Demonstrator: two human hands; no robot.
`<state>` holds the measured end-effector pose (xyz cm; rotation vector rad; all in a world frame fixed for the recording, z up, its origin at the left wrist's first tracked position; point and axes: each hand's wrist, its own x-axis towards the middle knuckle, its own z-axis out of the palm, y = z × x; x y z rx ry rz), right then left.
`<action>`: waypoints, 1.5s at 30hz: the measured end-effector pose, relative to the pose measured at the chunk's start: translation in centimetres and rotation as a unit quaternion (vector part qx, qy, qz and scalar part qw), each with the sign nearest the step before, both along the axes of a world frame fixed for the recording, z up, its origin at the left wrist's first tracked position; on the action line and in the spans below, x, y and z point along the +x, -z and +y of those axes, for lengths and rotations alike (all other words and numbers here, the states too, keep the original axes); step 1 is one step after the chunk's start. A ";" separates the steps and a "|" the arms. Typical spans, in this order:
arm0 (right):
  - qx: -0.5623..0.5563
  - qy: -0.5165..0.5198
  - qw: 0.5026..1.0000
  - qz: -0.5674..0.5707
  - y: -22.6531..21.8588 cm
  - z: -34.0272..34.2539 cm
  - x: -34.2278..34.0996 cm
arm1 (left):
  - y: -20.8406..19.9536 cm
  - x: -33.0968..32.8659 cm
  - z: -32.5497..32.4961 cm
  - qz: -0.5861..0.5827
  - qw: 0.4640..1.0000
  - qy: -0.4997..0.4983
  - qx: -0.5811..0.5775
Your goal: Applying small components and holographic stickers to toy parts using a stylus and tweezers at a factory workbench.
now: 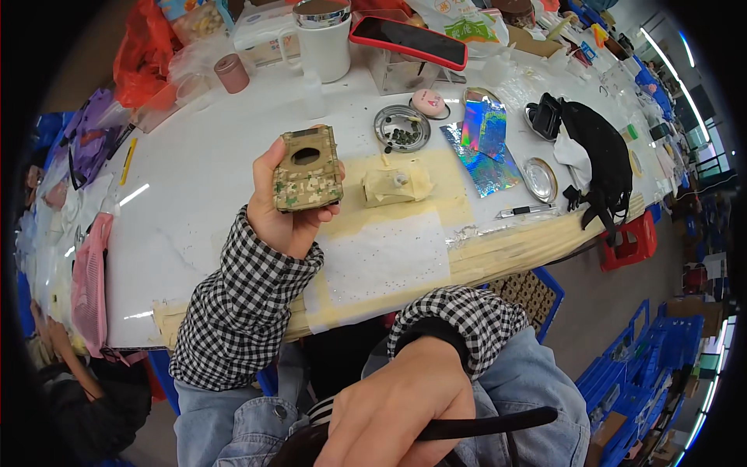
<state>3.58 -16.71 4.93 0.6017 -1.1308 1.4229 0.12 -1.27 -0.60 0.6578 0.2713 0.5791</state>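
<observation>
My left hand (274, 177) holds up a small boxy piece (307, 187) over the table, its fingers wrapped round the sides. The piece is tan on top with a dark oval hole, and its lower part has a green-brown pixel camouflage pattern. Just right of it, a block wrapped in yellowish tape (398, 187) sits on the table. Low over my lap, my right hand (405, 401) is closed with its back upward. A dark, smooth, slender strip (502, 423) sticks out to the right from under its fingers; its kind is unclear.
A white sheet with tiny specks (385, 261) lies taped near the front edge. Farther back are a round dish of small dark bits (403, 138), a white mug (331, 50) and a red-cased phone (408, 43). A black bag (599, 148) lies right. Another person's arm (74, 362) shows far left.
</observation>
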 end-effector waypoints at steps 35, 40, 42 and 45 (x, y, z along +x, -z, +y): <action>0.003 0.246 0.945 -0.218 -0.9 -0.2 9.4 | -1.0 -0.2 -0.5 0.069 0.997 -0.038 -0.003; -0.042 0.596 0.732 -0.328 -1.3 -2.3 13.6 | -1.6 0.3 -0.7 0.090 0.996 -0.010 -0.006; -0.082 0.706 0.582 -0.396 -1.3 -2.2 13.6 | -1.3 0.3 -0.5 0.081 0.997 -0.006 -0.011; -0.115 0.731 0.490 -0.460 -0.8 -1.5 13.5 | -1.3 0.2 -0.4 0.105 0.994 -0.005 -0.026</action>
